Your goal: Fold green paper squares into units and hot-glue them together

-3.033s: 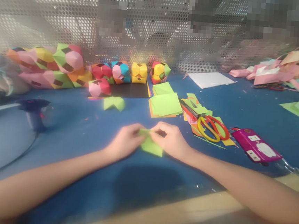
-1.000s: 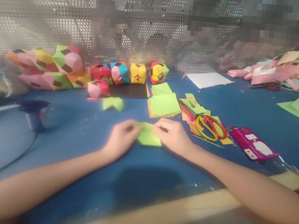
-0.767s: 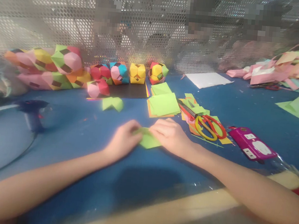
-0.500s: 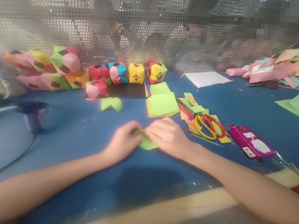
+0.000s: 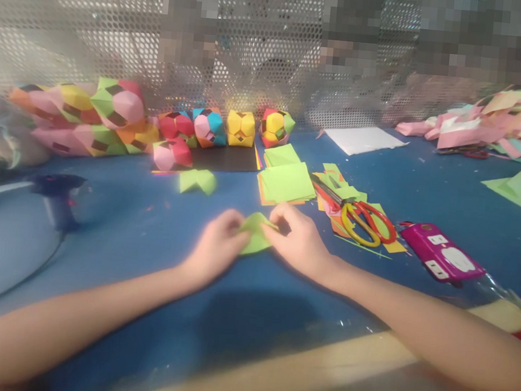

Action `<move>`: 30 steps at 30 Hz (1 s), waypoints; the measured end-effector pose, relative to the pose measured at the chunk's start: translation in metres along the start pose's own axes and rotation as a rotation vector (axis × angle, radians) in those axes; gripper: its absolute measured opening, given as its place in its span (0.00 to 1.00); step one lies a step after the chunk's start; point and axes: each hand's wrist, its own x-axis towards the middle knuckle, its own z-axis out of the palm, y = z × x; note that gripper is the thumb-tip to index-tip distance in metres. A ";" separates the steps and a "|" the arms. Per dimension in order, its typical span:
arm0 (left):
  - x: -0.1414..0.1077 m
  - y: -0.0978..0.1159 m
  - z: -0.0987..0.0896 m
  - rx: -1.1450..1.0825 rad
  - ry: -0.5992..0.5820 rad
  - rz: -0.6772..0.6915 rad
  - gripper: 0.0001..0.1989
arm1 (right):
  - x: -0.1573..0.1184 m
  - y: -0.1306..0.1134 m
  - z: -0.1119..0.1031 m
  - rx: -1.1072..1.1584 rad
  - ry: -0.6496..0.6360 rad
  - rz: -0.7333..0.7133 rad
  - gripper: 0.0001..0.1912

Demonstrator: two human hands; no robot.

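Between my two hands is a small piece of green paper (image 5: 256, 234), with creases showing on it. My left hand (image 5: 222, 241) pinches its left edge between thumb and fingers. On the opposite edge, my right hand (image 5: 300, 238) grips it with curled fingers. Just beyond my hands lies a stack of green and orange paper squares (image 5: 288, 183). A folded green paper piece (image 5: 198, 181) rests to the left of that stack. Scissors with red and yellow handles (image 5: 361, 219) lie on loose paper scraps to the right.
Several colourful folded-paper balls (image 5: 116, 104) line the back left, by a perforated metal screen (image 5: 275, 32). A hot glue gun (image 5: 59, 199) stands at left with its cord. At right are a purple power strip (image 5: 442, 251), a white sheet (image 5: 366, 139) and a paper heap (image 5: 490, 121).
My right hand's fingers have lifted and drawn back slightly, so more of the green paper shows between my hands. The view has shifted a little.
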 end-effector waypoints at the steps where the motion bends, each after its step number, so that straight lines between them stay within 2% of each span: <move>1: -0.001 0.000 0.001 -0.007 -0.013 -0.005 0.05 | -0.001 0.000 0.001 -0.011 -0.002 -0.048 0.10; 6: -0.002 -0.001 0.001 -0.037 -0.034 -0.026 0.06 | -0.004 0.000 0.005 -0.054 -0.021 -0.265 0.09; 13: 0.002 -0.008 -0.001 -0.117 -0.043 -0.049 0.06 | -0.004 0.000 0.002 -0.036 -0.080 -0.316 0.06; 15: 0.002 -0.009 -0.002 -0.122 -0.039 -0.046 0.06 | -0.003 0.000 0.000 0.006 -0.109 -0.281 0.03; 17: 0.002 -0.009 -0.002 -0.111 -0.034 -0.036 0.06 | -0.003 0.000 0.000 0.079 -0.110 -0.204 0.05; 20: 0.002 -0.007 -0.002 -0.097 -0.024 -0.025 0.06 | -0.003 0.002 0.003 0.178 -0.085 0.005 0.03; 23: 0.001 -0.005 -0.002 -0.092 -0.020 -0.020 0.06 | -0.002 0.003 0.004 0.247 -0.128 0.202 0.08; 26: 0.001 -0.003 -0.001 -0.076 -0.021 -0.011 0.05 | -0.001 0.002 0.004 0.276 -0.196 0.263 0.04; 30: 0.000 -0.002 -0.001 -0.076 -0.037 -0.012 0.04 | 0.000 -0.001 0.002 0.256 -0.176 0.265 0.03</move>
